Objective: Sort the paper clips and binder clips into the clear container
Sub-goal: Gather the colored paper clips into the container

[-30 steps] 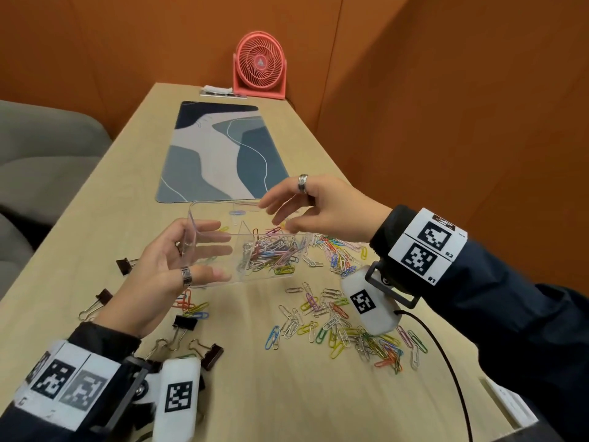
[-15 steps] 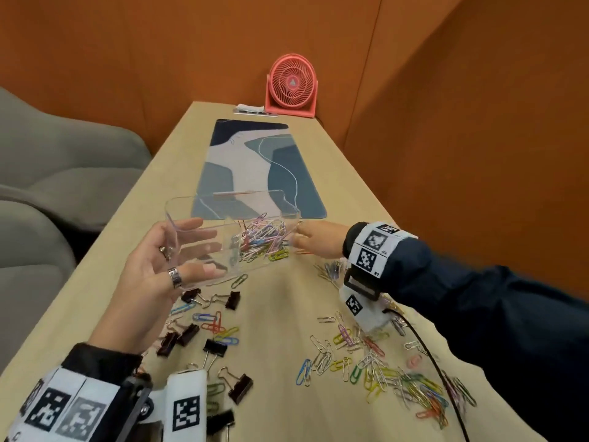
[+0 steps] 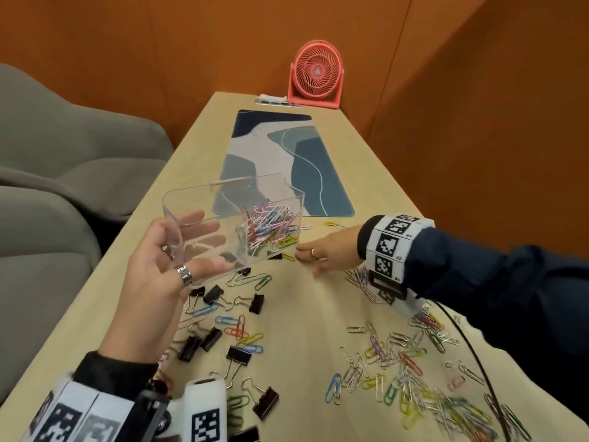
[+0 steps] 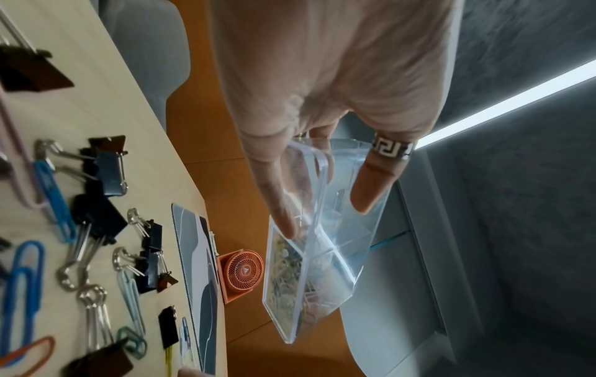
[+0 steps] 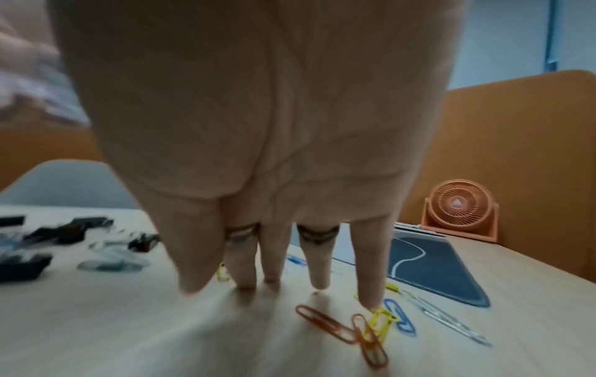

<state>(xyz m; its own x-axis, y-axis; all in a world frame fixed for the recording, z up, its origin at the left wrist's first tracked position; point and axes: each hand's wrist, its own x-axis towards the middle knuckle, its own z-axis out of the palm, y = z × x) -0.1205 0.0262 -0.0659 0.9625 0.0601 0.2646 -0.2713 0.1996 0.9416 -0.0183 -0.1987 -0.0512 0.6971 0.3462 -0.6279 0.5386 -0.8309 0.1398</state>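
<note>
A: Two hands, taken from the left of the frame. Where is yours on that side?

B: My left hand [image 3: 159,266] grips the clear container [image 3: 236,205] at its near end wall, thumb inside, fingers spread under the base, and holds it tilted above the table [image 3: 302,314], left of centre. A heap of coloured paper clips [image 3: 271,224] lies in its far compartment.

A: And below it?

B: Black binder clips [image 3: 255,303] lie scattered on the wood at lower left, mixed with a few large paper clips.

A: Centre and right?

B: My right hand [image 3: 325,253] is flat and low on the table just right of the container, fingers straight and spread, tips touching the wood, holding nothing. In the right wrist view an orange paper clip [image 5: 325,325] and a yellow one [image 5: 382,322] lie just beside my little finger. Many loose paper clips [image 3: 414,378] cover the lower right. The patterned desk mat [image 3: 287,161] and the coral fan [image 3: 315,78] are at upper centre.
</note>
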